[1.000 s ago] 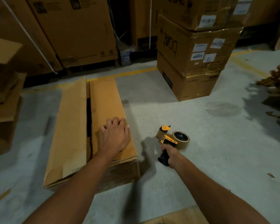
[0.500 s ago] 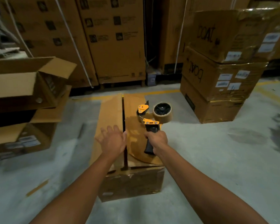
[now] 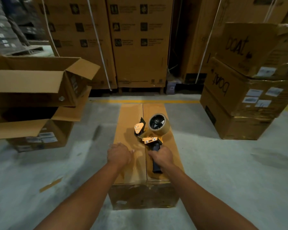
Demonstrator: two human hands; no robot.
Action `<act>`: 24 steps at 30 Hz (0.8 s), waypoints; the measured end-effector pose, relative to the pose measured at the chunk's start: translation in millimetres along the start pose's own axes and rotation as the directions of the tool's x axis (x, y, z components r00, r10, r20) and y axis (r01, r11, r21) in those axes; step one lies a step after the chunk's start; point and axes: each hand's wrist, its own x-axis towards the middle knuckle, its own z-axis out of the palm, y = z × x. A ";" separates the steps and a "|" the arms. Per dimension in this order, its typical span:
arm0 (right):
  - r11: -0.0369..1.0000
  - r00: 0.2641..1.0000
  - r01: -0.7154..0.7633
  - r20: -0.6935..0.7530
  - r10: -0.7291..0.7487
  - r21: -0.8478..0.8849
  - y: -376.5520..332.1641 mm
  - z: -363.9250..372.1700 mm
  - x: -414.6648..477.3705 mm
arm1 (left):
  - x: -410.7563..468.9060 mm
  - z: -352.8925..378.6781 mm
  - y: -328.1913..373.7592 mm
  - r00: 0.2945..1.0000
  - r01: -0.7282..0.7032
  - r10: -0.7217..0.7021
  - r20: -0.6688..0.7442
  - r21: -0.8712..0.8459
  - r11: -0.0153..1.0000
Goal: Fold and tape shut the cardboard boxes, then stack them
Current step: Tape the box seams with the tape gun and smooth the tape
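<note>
Cardboard box (image 3: 128, 120) on the floor directly under both hands, flaps folded shut. Left hand (image 3: 119, 156) presses palm-down on the left flap. Right hand (image 3: 161, 157) grips the handle of the tape dispenser (image 3: 150, 130), whose head sits over the seam just ahead of it. No tape visible along the top seam: sealing judged barely begun. Open boxes (image 3: 32, 83) well left of the left hand are unfolded; stacking outstanding

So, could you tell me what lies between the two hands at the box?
Head view: only bare cardboard and the flap seam of the box separate the left hand and the right hand.
</note>
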 end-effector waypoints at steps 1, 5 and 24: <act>1.000 1.000 0.012 0.022 -0.012 0.004 1.5 -3.5 0.6 | -8.9 -4.1 3.2 1.000 0.007 -0.007 0.011 0.018 1.000; 0.999 0.995 0.035 0.092 -0.033 -0.021 10.1 -29.5 4.2 | -39.0 -13.4 31.4 0.990 0.068 -0.042 0.133 -0.200 0.977; 0.981 0.996 0.076 -0.051 -0.067 0.176 -8.4 -36.0 122.4 | 199.8 -31.5 54.4 0.952 -0.302 0.288 -0.105 -0.154 0.941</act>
